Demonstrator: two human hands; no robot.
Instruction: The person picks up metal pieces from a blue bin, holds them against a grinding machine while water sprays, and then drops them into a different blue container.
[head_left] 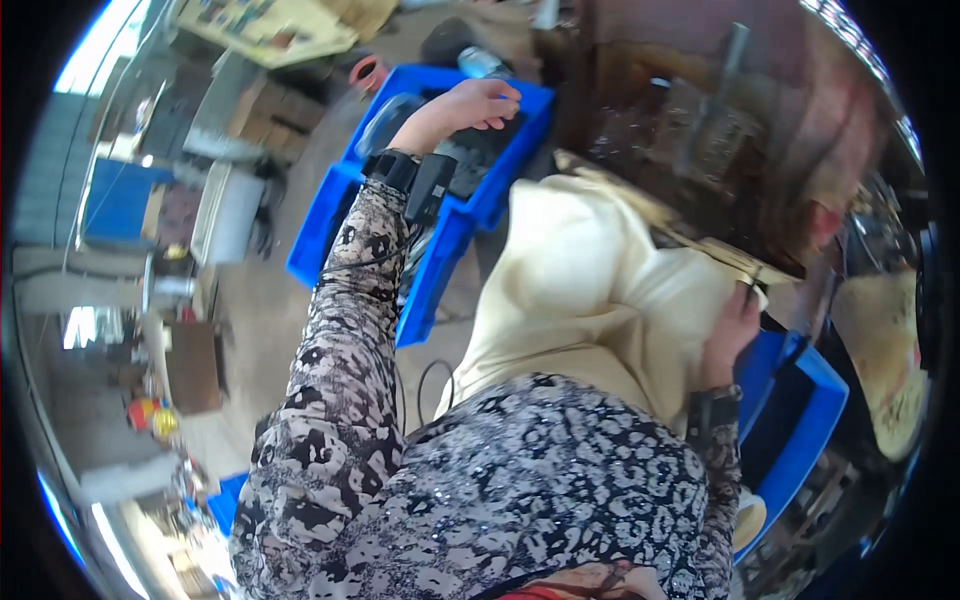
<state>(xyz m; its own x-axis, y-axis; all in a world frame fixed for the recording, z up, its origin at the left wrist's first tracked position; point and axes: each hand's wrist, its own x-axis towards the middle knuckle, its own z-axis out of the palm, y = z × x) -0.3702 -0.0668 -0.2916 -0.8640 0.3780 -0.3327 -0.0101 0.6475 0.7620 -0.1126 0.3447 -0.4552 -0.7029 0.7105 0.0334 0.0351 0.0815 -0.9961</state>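
My left hand (475, 107) is stretched out over a blue plastic bin (535, 125), its fingers curled together. Whatever they hold, if anything, is too small to make out. Below it in the bin lie dark grey pieces (470, 165) and a clear plastic bag (388, 122). At the right, my right hand (735, 330) is closed on a thin dark tool (754, 280) by the edge of a worn machine table (690, 235). Part of that tool is hidden by the fingers. A black device is strapped on my left wrist.
Ahead stands an oily machine (700, 140) with an upright metal bar (735, 60). Cream cloth (570, 270) covers my lap. Another blue bin (815, 400) stands at my right. A black cable (430, 380) loops near my left side. Workbenches and boxes (270, 115) are farther left.
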